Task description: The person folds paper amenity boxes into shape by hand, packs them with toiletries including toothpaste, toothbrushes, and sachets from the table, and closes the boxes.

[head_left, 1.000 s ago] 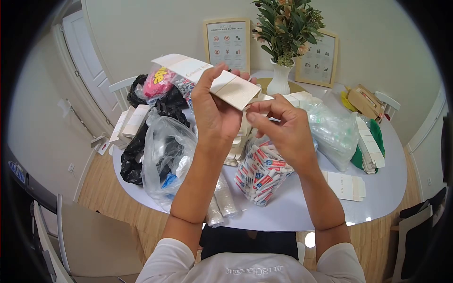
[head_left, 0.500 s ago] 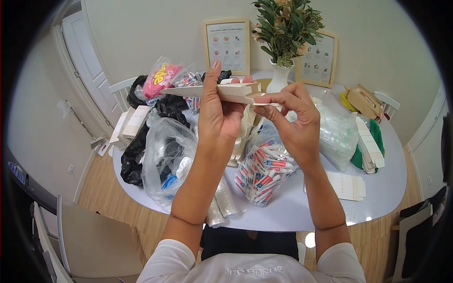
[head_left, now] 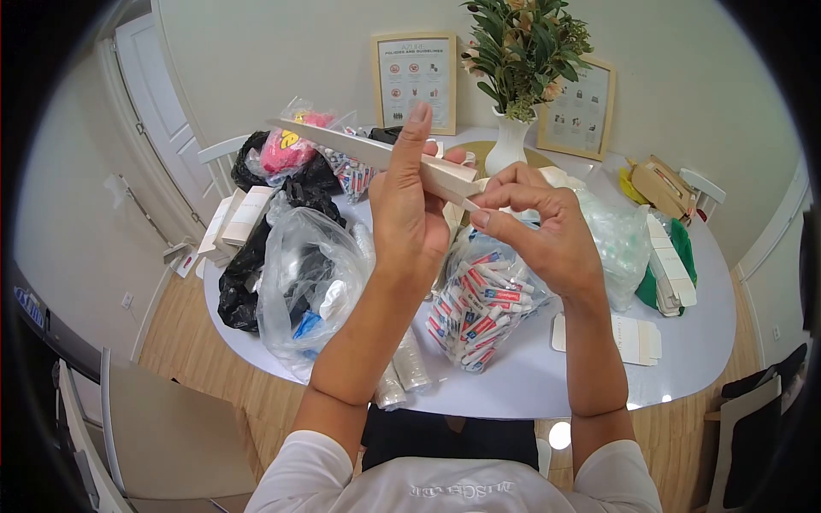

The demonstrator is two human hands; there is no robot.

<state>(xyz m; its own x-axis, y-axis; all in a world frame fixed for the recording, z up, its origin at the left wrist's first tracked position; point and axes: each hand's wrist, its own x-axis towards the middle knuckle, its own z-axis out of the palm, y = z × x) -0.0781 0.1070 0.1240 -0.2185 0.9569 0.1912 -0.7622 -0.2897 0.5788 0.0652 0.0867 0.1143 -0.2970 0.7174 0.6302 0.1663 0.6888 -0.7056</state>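
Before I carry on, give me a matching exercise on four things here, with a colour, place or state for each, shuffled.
1. Carton
2. Toothpaste tubes
3. Vase
4. Yellow-lettered package

A. Holding a bouquet
B. Pink
C. Gripped by the left hand, with the right hand at one end
D. White, with red and blue print

Pairs: 1-C, 2-D, 3-A, 4-B.

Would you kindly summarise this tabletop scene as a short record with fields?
left hand: holding a pale carton
right hand: pinching the carton's end
table front: clear bag of toothpaste tubes
table left: clear plastic bag beside a black bag
table right: flat carton, lying down
table back: white vase of foliage
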